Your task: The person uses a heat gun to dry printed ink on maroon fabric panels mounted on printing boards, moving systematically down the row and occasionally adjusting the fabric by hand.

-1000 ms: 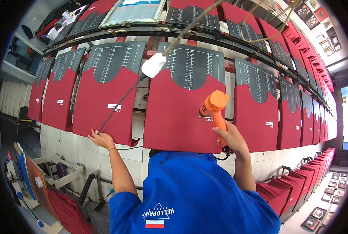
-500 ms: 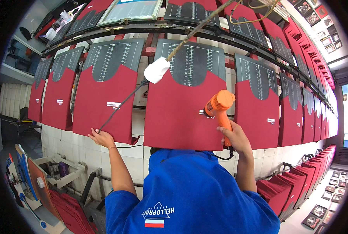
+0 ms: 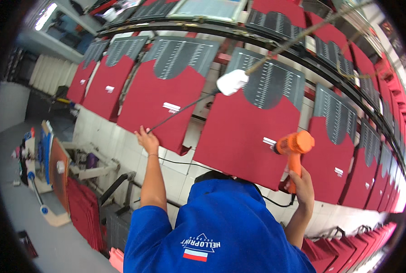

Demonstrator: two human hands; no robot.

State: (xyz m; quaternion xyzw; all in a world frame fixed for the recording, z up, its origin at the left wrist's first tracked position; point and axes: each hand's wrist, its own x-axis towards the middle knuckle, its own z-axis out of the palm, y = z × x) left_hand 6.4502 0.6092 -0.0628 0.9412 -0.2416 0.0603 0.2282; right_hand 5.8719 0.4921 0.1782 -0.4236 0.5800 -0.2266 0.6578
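Observation:
In my right hand point(image 3: 304, 185) is an orange heat gun point(image 3: 295, 154), gripped by its handle. Its dark nozzle faces left, close to the small white print point(image 3: 269, 141) on a dark red shirt point(image 3: 241, 141). That shirt is stretched over a black ruled board point(image 3: 269, 77). My left hand point(image 3: 148, 140) has its fingers on a thin black cord point(image 3: 180, 112), at the lower edge of the neighbouring red shirt point(image 3: 155, 107). From there the cord runs up to a white plug connector point(image 3: 232, 82), which hangs at the end of a brownish cable point(image 3: 298, 40).
Further boards with red shirts stretch away to the right, such as this shirt point(image 3: 328, 157). A dark metal rail point(image 3: 212, 28) runs behind them. At the lower left stand a wooden panel point(image 3: 59, 168) and a stack of red cloth point(image 3: 82, 214). More red shirts point(image 3: 348, 243) hang at the lower right.
The whole view has tilted and swung, so the boards now slope down to the right. My right hand still holds the heat gun beside the print, and my left hand remains at the cord.

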